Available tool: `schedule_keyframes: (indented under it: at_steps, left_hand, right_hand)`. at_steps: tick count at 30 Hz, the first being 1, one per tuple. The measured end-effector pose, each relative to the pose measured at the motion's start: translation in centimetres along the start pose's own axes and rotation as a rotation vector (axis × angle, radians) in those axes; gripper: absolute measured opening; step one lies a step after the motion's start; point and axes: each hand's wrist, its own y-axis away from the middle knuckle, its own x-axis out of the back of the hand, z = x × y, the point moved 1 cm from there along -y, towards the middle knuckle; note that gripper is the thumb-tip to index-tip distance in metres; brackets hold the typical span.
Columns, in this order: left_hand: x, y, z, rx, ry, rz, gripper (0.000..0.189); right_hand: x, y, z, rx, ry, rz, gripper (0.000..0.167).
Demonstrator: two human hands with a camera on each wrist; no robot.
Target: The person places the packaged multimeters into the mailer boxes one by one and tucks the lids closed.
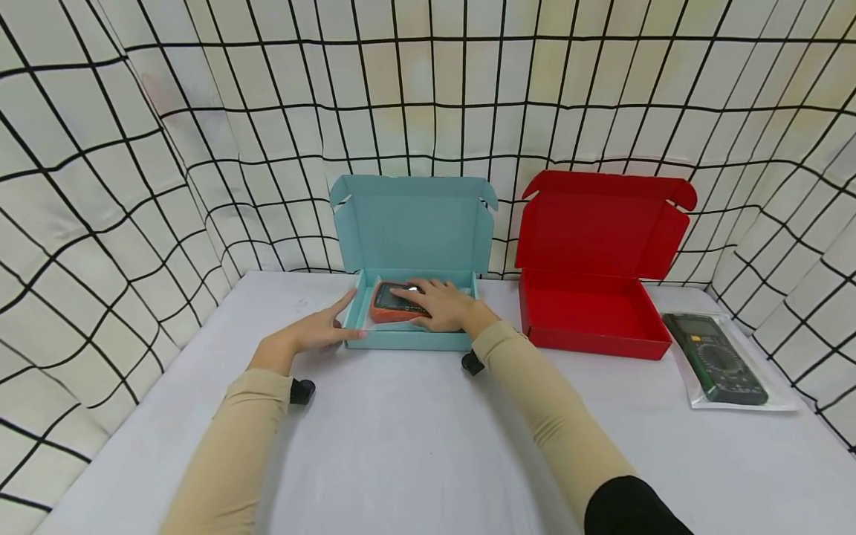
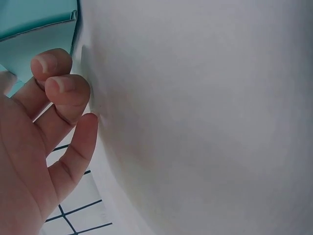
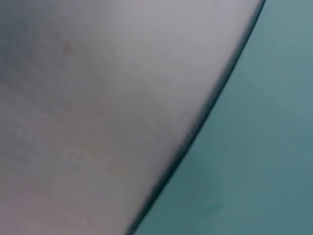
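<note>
In the head view, a light-blue cardboard box (image 1: 408, 341) stands with its lid raised at the back. Inside it lies an orange-edged multimeter (image 1: 386, 299) with a dark face, on what looks like clear plastic wrapping. My right hand (image 1: 443, 303) rests over the multimeter's right part, fingers spread, covering much of it. At the box's front left corner is my left hand (image 1: 314, 328), thumb by the front wall and index finger along the left side. The left wrist view shows its other fingers (image 2: 68, 95) loosely bent beside the box. Only box wall and blurred white surface appear in the right wrist view.
Right of the blue box stands an open red box (image 1: 595, 341), its lid raised. Farther right, a green-edged multimeter (image 1: 718, 360) lies in a clear bag on the white table (image 1: 401, 446). A black grid on white cloth (image 1: 428, 89) encloses the back and sides.
</note>
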Motion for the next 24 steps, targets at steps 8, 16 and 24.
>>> schedule_keyframes:
  at_steps: [8, 16, 24]
  left_hand:
    - [-0.1, 0.1, 0.0, -0.001, 0.001, 0.000, 0.105]
    - [0.1, 0.2, -0.1, 0.005, -0.014, 0.000, 0.106]
    - [0.0, -0.1, 0.0, 0.001, -0.013, -0.004, 0.107]
  right_hand:
    - [0.0, 0.0, -0.1, -0.014, -0.032, -0.021, 0.067]
    - [0.5, -0.1, -0.5, -0.058, -0.037, -0.059, 0.068]
    - [1.1, 0.3, -1.1, -0.115, -0.031, -0.098, 0.070]
